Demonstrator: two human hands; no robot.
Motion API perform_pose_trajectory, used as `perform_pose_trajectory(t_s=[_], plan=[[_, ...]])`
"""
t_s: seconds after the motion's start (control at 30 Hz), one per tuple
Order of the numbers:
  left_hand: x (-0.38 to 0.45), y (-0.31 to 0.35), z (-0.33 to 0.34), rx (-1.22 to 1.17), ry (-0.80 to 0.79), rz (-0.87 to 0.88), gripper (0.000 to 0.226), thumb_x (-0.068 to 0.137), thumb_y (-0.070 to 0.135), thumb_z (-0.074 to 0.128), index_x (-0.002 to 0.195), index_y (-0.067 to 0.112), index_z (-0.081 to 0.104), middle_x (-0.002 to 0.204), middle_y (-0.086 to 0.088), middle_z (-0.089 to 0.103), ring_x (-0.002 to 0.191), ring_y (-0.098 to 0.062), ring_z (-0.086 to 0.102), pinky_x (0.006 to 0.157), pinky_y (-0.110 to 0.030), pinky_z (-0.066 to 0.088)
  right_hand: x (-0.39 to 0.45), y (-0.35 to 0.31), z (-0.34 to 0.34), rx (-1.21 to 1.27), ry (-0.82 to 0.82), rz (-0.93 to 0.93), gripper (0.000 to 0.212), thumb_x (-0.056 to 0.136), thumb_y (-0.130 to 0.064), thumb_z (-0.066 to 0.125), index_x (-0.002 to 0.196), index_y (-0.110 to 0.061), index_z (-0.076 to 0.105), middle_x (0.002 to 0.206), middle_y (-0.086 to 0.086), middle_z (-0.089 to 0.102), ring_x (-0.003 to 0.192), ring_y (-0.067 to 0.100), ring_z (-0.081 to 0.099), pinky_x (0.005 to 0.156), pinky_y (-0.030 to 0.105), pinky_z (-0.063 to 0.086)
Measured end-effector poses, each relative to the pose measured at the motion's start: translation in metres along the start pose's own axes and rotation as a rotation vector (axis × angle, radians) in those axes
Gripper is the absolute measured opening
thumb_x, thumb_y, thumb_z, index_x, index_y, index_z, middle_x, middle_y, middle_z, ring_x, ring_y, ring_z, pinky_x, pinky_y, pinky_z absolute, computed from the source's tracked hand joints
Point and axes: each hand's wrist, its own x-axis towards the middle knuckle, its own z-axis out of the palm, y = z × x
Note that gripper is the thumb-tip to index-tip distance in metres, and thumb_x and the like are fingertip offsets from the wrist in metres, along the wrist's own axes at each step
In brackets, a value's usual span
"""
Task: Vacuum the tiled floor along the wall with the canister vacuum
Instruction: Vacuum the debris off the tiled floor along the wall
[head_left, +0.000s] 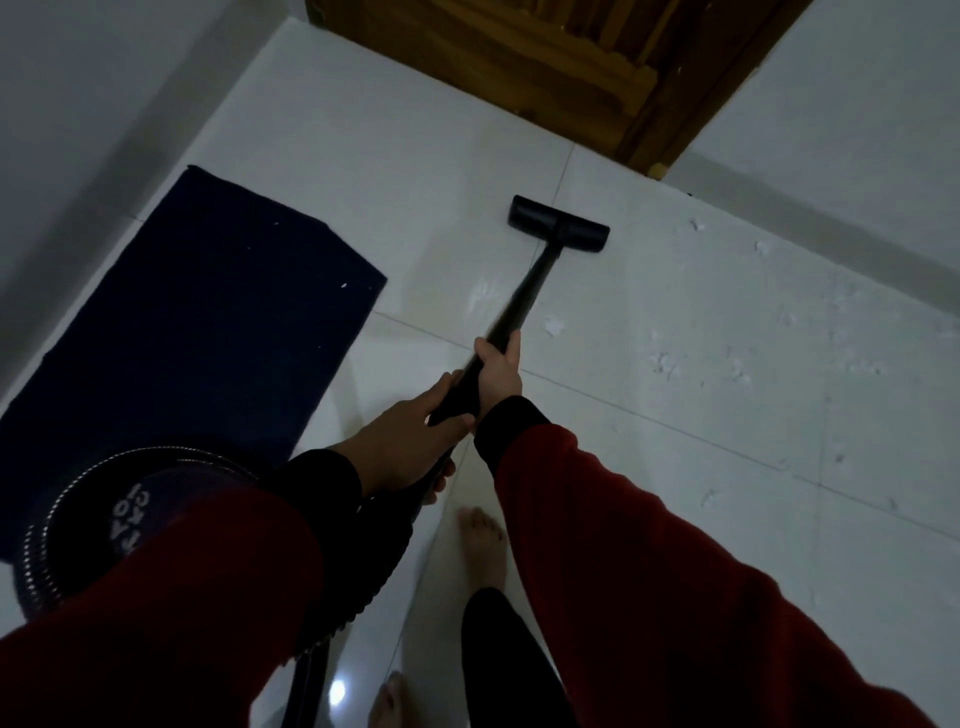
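Both hands grip thin black vacuum wand (511, 306): right hand (500, 371) farther down, left hand (415, 436) nearer body. Flat black floor nozzle (558, 223) sits on white glossy tiled floor (675, 322), nr brown wooden door (545, 67). Dark blue rectangular mat (197, 322) to left.

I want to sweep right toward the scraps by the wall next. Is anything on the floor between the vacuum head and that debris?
Nothing visible blocks it. Bare tile lies between the vacuum head and the white debris along the right wall. The blue mat is on the opposite, left side.
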Motion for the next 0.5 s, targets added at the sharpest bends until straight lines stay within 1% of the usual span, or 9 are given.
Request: perform_pose_trajectory(t_s=[0.03, 0.13, 0.17, 0.27, 0.3, 0.5], plan=[[-0.008, -0.006, 0.002, -0.003, 0.002, 0.002, 0.059, 0.098, 0.029, 0.045, 0.148, 0.043, 0.015, 0.070, -0.009, 0.057, 0.057, -0.018, 0.054, 0.048, -0.025, 0.047, -0.007, 0.007, -0.002, -0.001, 0.002, -0.002, 0.064, 0.099, -0.016, 0.046, 0.150, -0.041, 0.016, 0.134, 0.015, 0.046, 0.063, 0.019, 0.049, 0.056, 0.030, 0.048], [-0.034, -0.024, 0.009, -0.010, 0.001, 0.004, 0.060, 0.098, 0.028, 0.046, 0.148, 0.043, 0.015, 0.071, -0.010, 0.057, 0.057, -0.017, 0.054, 0.048, -0.024, 0.046, -0.029, 0.027, -0.008, 0.016, 0.003, -0.009, 0.065, 0.098, -0.015, 0.046, 0.149, -0.042, 0.017, 0.110, 0.012, 0.052, 0.057, 0.019, 0.047, 0.053, 0.031, 0.047], [-0.043, -0.029, 0.011, -0.017, 0.000, 0.004, 0.060, 0.098, 0.028, 0.046, 0.148, 0.043, 0.016, 0.071, -0.010, 0.057, 0.057, -0.017, 0.054, 0.048, -0.025, 0.046, -0.036, 0.032, -0.011, 0.009, 0.007, -0.010, 0.064, 0.098, -0.015, 0.047, 0.148, -0.042, 0.017, 0.110, 0.012, 0.052, 0.056, 0.019, 0.047, 0.053, 0.031, 0.047], [-0.067, -0.042, 0.020, -0.021, -0.005, 0.007, 0.059, 0.098, 0.028, 0.046, 0.147, 0.044, 0.018, 0.070, -0.010, 0.056, 0.057, -0.018, 0.054, 0.049, -0.026, 0.047, -0.059, 0.048, -0.021, 0.001, 0.005, -0.007, 0.064, 0.098, -0.017, 0.047, 0.149, -0.042, 0.017, 0.130, 0.017, 0.049, 0.058, 0.019, 0.048, 0.054, 0.031, 0.049], [-0.075, -0.046, 0.023, -0.017, -0.007, 0.008, 0.059, 0.098, 0.029, 0.046, 0.147, 0.045, 0.018, 0.070, -0.010, 0.057, 0.057, -0.018, 0.054, 0.049, -0.026, 0.047, -0.066, 0.053, -0.024, 0.007, 0.002, -0.001, 0.065, 0.098, -0.017, 0.047, 0.149, -0.043, 0.017, 0.133, 0.016, 0.048, 0.059, 0.019, 0.049, 0.054, 0.031, 0.049], [-0.109, -0.065, 0.044, -0.008, -0.007, -0.002, 0.058, 0.098, 0.029, 0.046, 0.146, 0.046, 0.019, 0.071, -0.010, 0.057, 0.057, -0.016, 0.054, 0.048, -0.024, 0.047, -0.100, 0.075, -0.044, -0.014, 0.004, 0.018, 0.064, 0.098, -0.019, 0.047, 0.148, -0.043, 0.017, 0.132, 0.012, 0.048, 0.067, 0.020, 0.052, 0.057, 0.030, 0.049]])
